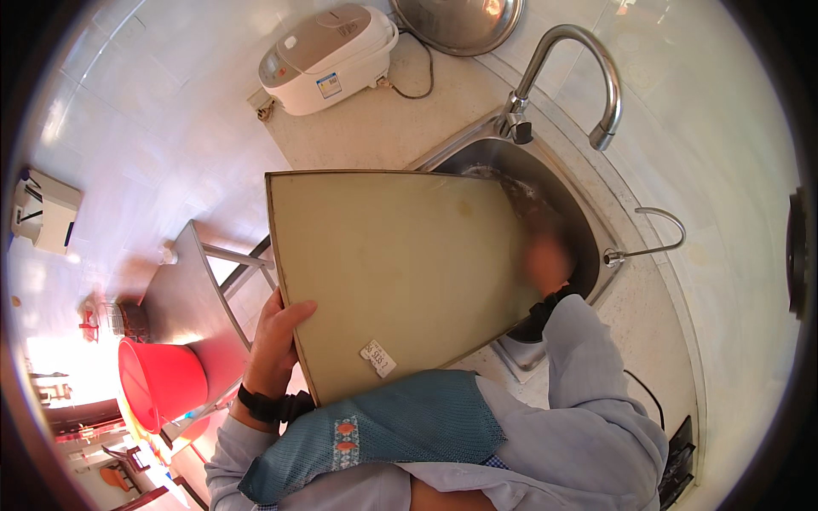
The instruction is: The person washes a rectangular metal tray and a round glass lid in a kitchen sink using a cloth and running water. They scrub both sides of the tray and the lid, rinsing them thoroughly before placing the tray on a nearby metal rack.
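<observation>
A large flat beige panel (396, 268), dark along its edges, lies across my front with its right end over a stainless steel sink (511, 150). My left hand (275, 345) grips its left edge, thumb on top and fingers underneath. A white sticker (378, 359) with writing is stuck near the panel's lower edge. At the right end, over the basin, my right hand (546, 260) is badly blurred. Whether its fingers hold anything is not visible. Wet marks or suds show on the basin wall beyond the panel. The panel's near edge meets my blue knitted garment (383, 421).
A curved chrome faucet (610, 96) and a thin spout (680, 236) rise beside the sink. A white rice cooker (326, 61) stands on the counter (383, 134), near a metal lid (463, 22). On the left are a metal table (192, 281) and a red bucket (169, 380).
</observation>
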A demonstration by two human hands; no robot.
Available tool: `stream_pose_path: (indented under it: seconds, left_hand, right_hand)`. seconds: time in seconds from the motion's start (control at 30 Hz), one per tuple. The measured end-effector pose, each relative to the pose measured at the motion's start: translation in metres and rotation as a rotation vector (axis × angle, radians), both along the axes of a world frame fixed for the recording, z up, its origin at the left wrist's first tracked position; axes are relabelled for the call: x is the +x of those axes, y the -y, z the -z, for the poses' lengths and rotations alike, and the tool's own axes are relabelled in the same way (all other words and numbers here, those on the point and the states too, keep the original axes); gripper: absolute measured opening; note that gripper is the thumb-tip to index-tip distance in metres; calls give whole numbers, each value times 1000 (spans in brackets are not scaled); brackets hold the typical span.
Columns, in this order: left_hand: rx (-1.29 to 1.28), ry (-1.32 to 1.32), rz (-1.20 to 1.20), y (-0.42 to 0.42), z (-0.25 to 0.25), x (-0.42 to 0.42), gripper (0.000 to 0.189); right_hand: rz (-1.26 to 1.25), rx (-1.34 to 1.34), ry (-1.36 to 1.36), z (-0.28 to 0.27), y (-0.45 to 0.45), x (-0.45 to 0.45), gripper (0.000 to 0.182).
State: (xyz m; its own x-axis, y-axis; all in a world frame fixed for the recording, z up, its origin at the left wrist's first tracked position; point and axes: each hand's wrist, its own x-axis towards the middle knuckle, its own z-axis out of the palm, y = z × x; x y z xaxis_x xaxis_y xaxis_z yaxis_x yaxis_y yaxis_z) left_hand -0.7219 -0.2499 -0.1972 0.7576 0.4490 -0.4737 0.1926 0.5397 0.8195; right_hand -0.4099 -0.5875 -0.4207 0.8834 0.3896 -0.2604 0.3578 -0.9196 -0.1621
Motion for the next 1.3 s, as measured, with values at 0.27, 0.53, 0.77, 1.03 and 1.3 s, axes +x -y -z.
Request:
stream_pose_path:
  seconds: [0.27,0.53,0.77,1.03,1.3]
  left_hand:
    - [138,68,44,5,-86,43,33]
    - [208,-28,111,27,-162,12,38]
    - [257,29,111,11,-158,-34,49]
    - [263,241,135,-20,-135,-102,52]
    - [463,233,130,-7,-139,-202,56]
  right_hand:
    - [-41,332,-17,7,-11,-23,42]
    - [-66,460,-98,3,-36,-17,42]
    - [-61,657,-298,-3,-20,-9,43]
    - [-31,930,-463,-41,-19,-12,44]
    - [7,1145,-710,-93,-37,-78,46]
